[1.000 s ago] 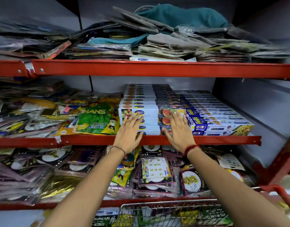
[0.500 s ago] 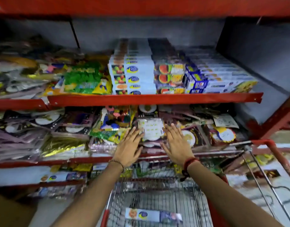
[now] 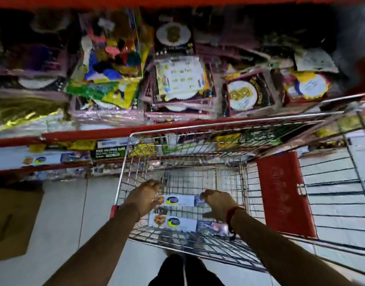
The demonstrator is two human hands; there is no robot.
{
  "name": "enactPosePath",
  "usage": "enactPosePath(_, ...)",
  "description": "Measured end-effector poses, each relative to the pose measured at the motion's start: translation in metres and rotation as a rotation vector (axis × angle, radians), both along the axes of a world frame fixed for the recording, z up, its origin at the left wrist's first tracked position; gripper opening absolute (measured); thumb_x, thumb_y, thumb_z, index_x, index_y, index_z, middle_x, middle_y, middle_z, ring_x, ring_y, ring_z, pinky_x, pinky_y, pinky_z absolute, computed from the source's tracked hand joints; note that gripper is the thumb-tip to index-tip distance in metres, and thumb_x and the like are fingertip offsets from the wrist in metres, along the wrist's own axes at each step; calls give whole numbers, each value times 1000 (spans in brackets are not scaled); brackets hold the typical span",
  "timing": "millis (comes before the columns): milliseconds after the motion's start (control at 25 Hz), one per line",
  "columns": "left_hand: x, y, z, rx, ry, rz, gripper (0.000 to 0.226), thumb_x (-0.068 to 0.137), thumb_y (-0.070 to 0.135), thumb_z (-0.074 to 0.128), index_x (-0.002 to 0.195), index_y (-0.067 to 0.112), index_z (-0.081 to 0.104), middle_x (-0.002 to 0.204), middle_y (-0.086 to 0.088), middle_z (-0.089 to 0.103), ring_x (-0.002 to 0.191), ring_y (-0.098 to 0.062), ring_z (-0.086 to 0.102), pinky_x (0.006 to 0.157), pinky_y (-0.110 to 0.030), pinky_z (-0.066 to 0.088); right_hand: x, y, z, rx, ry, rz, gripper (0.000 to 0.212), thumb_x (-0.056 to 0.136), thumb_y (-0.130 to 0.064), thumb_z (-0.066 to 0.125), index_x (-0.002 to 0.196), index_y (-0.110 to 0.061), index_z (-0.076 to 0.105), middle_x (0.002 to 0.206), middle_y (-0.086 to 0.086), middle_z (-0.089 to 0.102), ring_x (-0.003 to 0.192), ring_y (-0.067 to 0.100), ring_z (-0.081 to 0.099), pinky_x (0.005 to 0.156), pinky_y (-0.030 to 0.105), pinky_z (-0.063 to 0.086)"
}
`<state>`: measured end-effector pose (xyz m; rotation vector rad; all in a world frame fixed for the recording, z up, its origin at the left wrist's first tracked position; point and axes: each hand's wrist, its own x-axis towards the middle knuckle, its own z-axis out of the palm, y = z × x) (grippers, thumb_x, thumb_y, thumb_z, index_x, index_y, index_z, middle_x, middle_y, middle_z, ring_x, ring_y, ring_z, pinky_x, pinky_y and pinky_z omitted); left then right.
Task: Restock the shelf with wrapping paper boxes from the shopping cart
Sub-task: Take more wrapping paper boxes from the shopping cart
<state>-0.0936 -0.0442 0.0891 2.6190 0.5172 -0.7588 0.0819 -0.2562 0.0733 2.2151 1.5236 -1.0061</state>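
Hands [image 3: 143,198] lowered into cart [image 3: 124,162], gripping box [image 3: 182,200]

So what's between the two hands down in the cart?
In the head view, a wrapping paper box spans the gap between the left hand and right hand, each at one end. A second box lies nearer.

Pale tiled floor [image 3: 60,213], red shelving [image 3: 84,134], dim
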Motion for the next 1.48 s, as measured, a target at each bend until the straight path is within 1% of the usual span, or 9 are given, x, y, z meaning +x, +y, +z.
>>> enactPosePath(120,3,-2,-38,0,82,-36,65,96,31,58,153,18,29,160,-4,32,147,-22,31,116,-30,33,-18,-10,-53,-98,22,90,64,54,-63,83,99,-18,73,92,4,74,80,22,72,63,29,58)
enactPosePath(160,5,-3,-48,20,99,-68,65,95,31,60,152,18,31,159,-4,34,146,-24,34,115,-31,34,-23,-12,-62,-99,-7,130,56,57,-57,83,96,-17,73,90,4,75,79,22,72,62,28,56)
enactPosePath(280,13,-4,-80,58,186,-142,58,99,19,52,153,17,30,156,-5,37,141,-27,40,112,-36,39,-35,-17,-98,-68,89,134,43,86,-34,65,121,-11,59,121,13,65,110,34,64,87,43,53)
enactPosePath(400,16,-8,-95,91,220,-167,58,97,7,48,151,17,31,148,-7,47,132,-30,50,102,-42,49,-41,-19,-108,-80,76,90,45,86,-32,65,125,-12,53,122,12,62,109,35,64,85,45,52)
enactPosePath(560,17,-5,-100,85,194,-168,51,92,4,49,141,17,44,132,-6,60,115,-30,63,90,-40,54,-37,-20,-110,-66,45,76,46,85,-36,65,123,-13,53,119,12,64,104,35,66,82,42,53)
enactPosePath(760,15,1,-91,25,142,-82,50,87,10,62,135,17,51,134,-4,56,117,-26,59,93,-37,53,-22,-23,-101,-61,-44,-17,33,85,-11,59,118,-13,56,116,10,67,104,34,67,81,42,55)
enactPosePath(1040,24,11,-44,78,38,-32,53,81,5,64,132,18,56,131,-2,50,117,-25,58,86,-36,60,3,-33,-42,17,-105,-83,23,86,-16,61,109,-18,58,107,5,69,97,27,67,73,36,55)
enactPosePath(1280,35,16,41,171,0,13,40,83,11,67,122,20,65,157,2,35,128,-21,56,92,-34,57,21,-26,55,77,-235,-104,17,82,-22,62,99,-22,62,96,0,70,89,24,69,65,30,48)
enactPosePath(1480,43,26,127,268,-13,-40,56,79,28,75,131,16,58,141,-7,50,114,-27,63,86,-36,59,39,-10,143,210,-348,-86,38,77,-42,69,111,-28,63,104,0,72,94,24,69,64,30,46)
